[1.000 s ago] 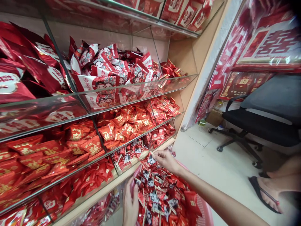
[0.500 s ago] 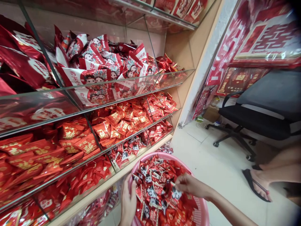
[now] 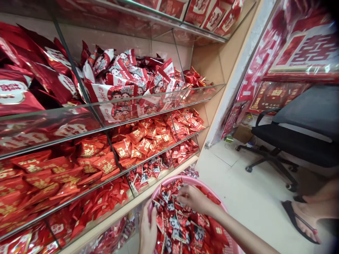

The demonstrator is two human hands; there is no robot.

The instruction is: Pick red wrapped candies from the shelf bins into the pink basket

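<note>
Glass shelves (image 3: 159,102) packed with red sweets fill the wall, and an office chair (image 3: 291,137) stands off to the right. Head view: the left hand (image 3: 148,229) clasps the rim of the pink basin (image 3: 185,177), just beside the bottom shelf. The right hand (image 3: 193,199) rests on the small packets (image 3: 180,225) heaped inside, fingers curled down (whether they pinch one, I cannot tell). It looks like sorting through the heap; lifting any would call for a firm pinch.

- Left hand (image 3: 147,229) at 6 o'clock, fingers curled over the near rim of the pink basin (image 3: 169,182).
- Right hand (image 3: 193,199) palm down on the red packets (image 3: 182,225) heaped in the basin; can't tell if it grips one.
- Glass shelves (image 3: 159,102) from 9 to 12 o'clock, bins full of red packets.
- Black office chair (image 3: 291,141) at 3 o'clock.
- Sandalled foot (image 3: 302,215) at 4 o'clock, on the floor.
</note>
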